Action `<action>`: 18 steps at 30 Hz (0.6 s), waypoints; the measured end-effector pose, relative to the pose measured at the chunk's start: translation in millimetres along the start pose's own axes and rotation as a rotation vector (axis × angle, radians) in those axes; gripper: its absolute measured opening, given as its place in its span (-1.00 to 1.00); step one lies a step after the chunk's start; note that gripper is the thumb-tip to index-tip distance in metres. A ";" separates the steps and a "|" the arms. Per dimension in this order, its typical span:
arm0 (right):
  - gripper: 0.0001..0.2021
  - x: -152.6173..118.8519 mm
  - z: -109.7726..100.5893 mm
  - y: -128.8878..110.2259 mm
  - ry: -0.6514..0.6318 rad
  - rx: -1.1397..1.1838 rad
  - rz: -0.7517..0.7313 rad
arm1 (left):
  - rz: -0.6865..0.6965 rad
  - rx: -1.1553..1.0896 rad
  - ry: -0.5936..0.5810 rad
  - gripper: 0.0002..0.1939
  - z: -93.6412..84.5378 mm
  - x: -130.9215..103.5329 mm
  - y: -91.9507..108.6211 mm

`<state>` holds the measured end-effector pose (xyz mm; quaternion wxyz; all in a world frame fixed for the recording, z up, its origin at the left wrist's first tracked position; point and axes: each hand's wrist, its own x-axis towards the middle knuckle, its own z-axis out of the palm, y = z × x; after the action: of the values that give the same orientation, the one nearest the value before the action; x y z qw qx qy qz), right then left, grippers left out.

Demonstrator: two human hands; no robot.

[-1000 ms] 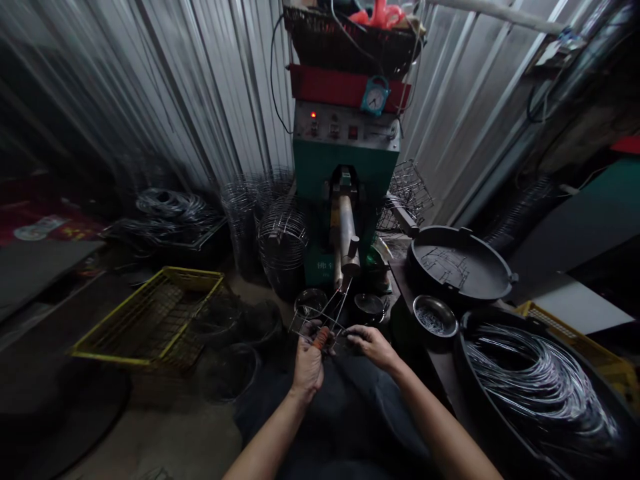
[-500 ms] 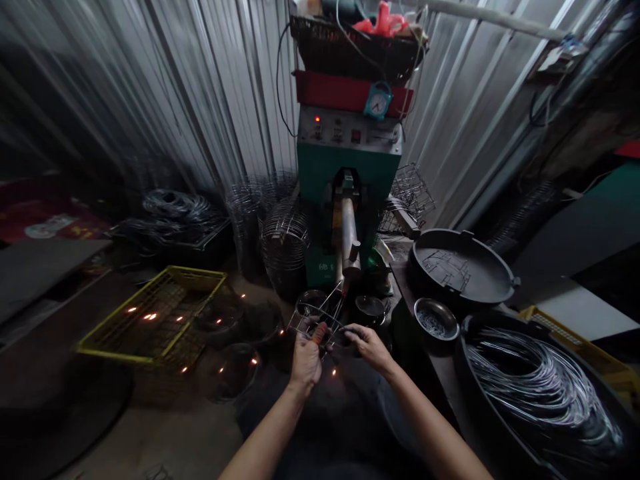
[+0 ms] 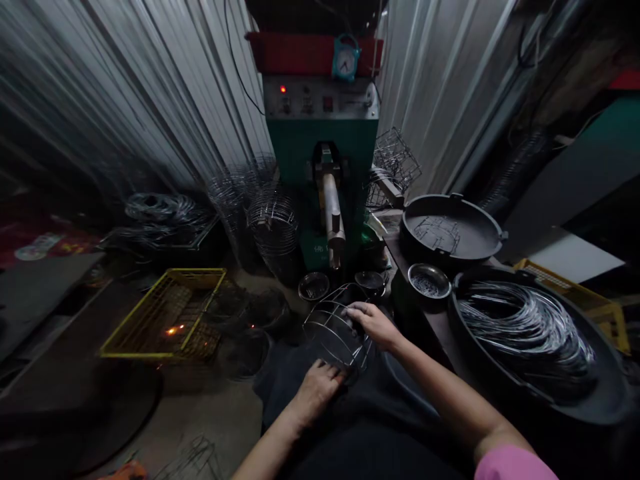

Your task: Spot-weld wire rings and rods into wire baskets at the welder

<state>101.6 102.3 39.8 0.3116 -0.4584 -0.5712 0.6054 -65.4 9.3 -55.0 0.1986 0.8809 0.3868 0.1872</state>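
Note:
A round wire frame (image 3: 327, 325), built of thin metal hoops and cross wires, lies tilted just above my lap. My left hand (image 3: 320, 387) closes on its near lower edge, knuckles up. At the frame's upper right side, my right hand (image 3: 371, 324) pinches a wire between thumb and fingers. Beyond the frame stands a green spot welder (image 3: 325, 153), its thick metal arm (image 3: 333, 207) pointing toward me and ending a little above and apart from the frame. Two small bowls (image 3: 314, 287) sit under that arm.
On the right, a large black pan (image 3: 540, 393) holds coiled wire, beside a small metal bowl (image 3: 429, 281) and another black pan (image 3: 453, 227). A yellow crate (image 3: 163, 313) is on the floor at left, near stacked wire baskets (image 3: 273, 223).
The wire frame has come away from the welder's arm and back toward my lap, turned so its hoops show. Flying sparks have thinned to a few at left. My view has shifted.

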 end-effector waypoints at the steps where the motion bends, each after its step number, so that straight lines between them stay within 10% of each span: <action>1: -0.65 0.9 1.1 -4.9 -0.020 -0.011 -0.002 | 0.013 0.018 0.021 -0.66 5.0 0.7 0.5; 6: -0.63 7.1 -20.6 -23.6 -0.148 -0.283 -0.188 | -0.090 -0.475 0.341 -0.78 15.4 6.0 7.9; 9: -0.71 22.1 -71.7 -14.4 0.094 -0.620 -0.191 | -0.439 -0.951 0.625 -0.67 9.3 12.2 18.1; 13: -0.73 45.3 -162.2 23.1 0.449 -1.061 0.237 | -0.678 -1.273 0.875 -0.53 1.5 25.9 29.5; 18: -0.70 60.4 -233.0 70.0 0.451 -1.180 0.552 | -0.716 -1.394 0.925 -0.57 2.9 33.2 30.8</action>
<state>300.9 240.6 -23.7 -0.0442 -0.7948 -0.5887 0.1404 -24.3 14.6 -36.4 0.5575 0.2253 0.4777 0.6406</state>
